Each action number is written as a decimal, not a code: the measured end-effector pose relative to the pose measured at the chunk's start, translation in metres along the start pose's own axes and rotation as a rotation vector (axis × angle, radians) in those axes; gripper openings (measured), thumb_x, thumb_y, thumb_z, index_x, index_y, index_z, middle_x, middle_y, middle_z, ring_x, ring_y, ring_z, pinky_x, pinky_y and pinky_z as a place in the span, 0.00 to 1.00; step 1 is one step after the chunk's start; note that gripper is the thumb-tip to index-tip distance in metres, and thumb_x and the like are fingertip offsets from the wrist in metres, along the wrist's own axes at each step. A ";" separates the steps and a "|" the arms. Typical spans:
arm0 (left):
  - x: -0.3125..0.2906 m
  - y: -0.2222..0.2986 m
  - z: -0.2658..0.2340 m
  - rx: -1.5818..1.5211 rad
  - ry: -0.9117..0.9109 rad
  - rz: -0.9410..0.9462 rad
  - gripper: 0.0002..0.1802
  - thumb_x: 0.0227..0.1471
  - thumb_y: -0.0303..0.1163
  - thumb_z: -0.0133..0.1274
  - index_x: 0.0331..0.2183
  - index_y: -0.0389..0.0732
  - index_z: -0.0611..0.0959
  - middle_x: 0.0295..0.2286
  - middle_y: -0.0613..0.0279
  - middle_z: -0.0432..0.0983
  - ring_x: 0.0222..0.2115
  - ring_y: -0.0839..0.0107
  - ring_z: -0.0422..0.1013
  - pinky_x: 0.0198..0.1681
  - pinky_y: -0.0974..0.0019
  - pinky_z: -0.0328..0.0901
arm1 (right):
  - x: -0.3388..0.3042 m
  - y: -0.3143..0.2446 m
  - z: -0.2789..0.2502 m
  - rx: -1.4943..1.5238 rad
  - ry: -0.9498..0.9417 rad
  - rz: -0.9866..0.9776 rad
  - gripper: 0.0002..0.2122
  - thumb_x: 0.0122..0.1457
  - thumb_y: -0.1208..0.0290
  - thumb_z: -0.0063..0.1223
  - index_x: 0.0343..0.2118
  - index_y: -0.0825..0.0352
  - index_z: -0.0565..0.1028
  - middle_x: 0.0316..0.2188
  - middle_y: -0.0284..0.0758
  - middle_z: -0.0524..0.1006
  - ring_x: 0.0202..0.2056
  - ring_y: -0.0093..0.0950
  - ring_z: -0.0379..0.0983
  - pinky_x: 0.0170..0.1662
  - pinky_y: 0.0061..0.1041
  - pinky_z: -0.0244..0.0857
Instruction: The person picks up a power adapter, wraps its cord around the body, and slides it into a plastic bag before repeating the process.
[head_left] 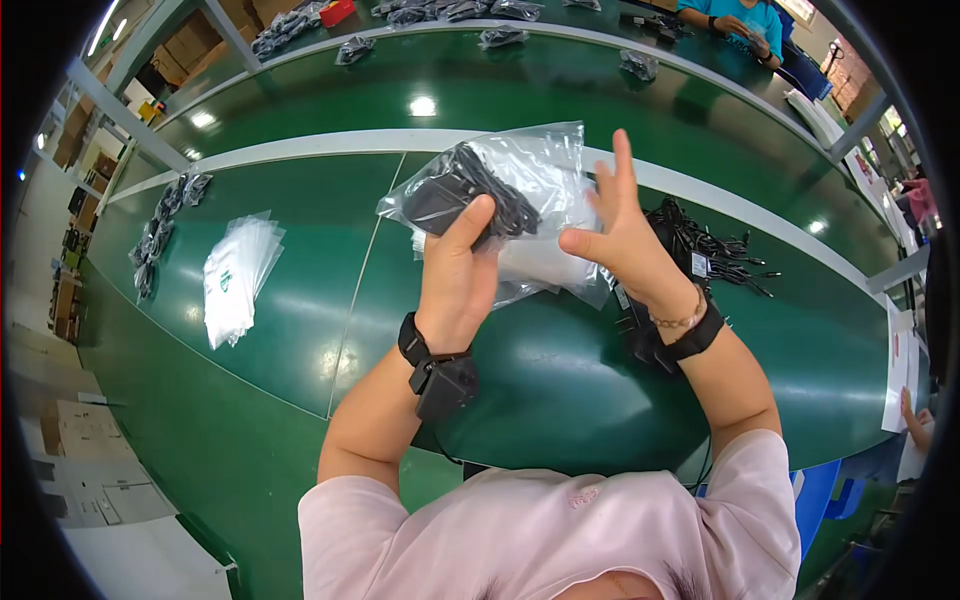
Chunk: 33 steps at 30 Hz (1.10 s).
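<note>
My left hand point(462, 262) grips a clear plastic bag point(550, 165) with a black power adapter point(437, 203) and its coiled cable inside, thumb pressed on the front. Beside the bag's right edge, my right hand point(625, 235) has its fingers spread and nothing in it. Below the bag, more clear plastic bags point(520, 262) lie on the green table, partly hidden by the held one. Unbagged black adapters with cables point(700, 240) are piled behind and beside my right wrist, which hides part of them.
A fanned stack of clear bags point(238, 275) lies on the table's left. Bagged adapters point(155, 245) form a row at the far left. Past a pale rail point(330, 147) runs a green conveyor point(560, 85) with a few bagged items. Across it, a person in blue point(745, 25) works.
</note>
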<state>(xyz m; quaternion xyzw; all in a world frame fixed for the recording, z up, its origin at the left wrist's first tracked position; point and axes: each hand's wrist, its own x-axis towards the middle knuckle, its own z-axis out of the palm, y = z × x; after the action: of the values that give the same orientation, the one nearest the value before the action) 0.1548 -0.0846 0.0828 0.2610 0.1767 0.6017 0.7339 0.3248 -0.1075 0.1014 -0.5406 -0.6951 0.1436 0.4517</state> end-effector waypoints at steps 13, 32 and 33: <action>0.001 -0.002 -0.009 -0.107 0.018 -0.110 0.16 0.45 0.25 0.54 0.40 0.40 0.73 0.37 0.64 0.72 0.39 0.71 0.67 0.46 0.65 0.60 | -0.015 0.005 0.012 1.291 -0.019 0.270 0.32 0.54 0.61 0.50 0.58 0.65 0.49 0.50 0.43 0.64 0.51 0.29 0.60 0.52 0.32 0.54; -0.001 0.012 0.008 0.553 -0.048 0.100 0.22 0.48 0.29 0.54 0.46 0.38 0.70 0.42 0.62 0.68 0.46 0.74 0.61 0.48 0.67 0.56 | -0.002 -0.004 0.002 0.618 -0.095 0.259 0.15 0.54 0.77 0.48 0.45 0.73 0.70 0.41 0.35 0.73 0.40 0.21 0.67 0.43 0.20 0.62; 0.000 0.011 0.010 0.699 -0.083 0.191 0.20 0.48 0.28 0.53 0.44 0.37 0.70 0.40 0.62 0.69 0.44 0.74 0.62 0.47 0.68 0.57 | -0.004 -0.004 0.005 0.566 -0.117 0.259 0.15 0.54 0.76 0.48 0.45 0.73 0.70 0.41 0.35 0.73 0.40 0.21 0.67 0.42 0.20 0.62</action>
<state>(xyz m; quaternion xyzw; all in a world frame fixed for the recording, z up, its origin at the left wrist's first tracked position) 0.1521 -0.0852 0.0971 0.5359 0.3164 0.5597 0.5472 0.3187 -0.1107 0.0996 -0.4683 -0.5776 0.4185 0.5215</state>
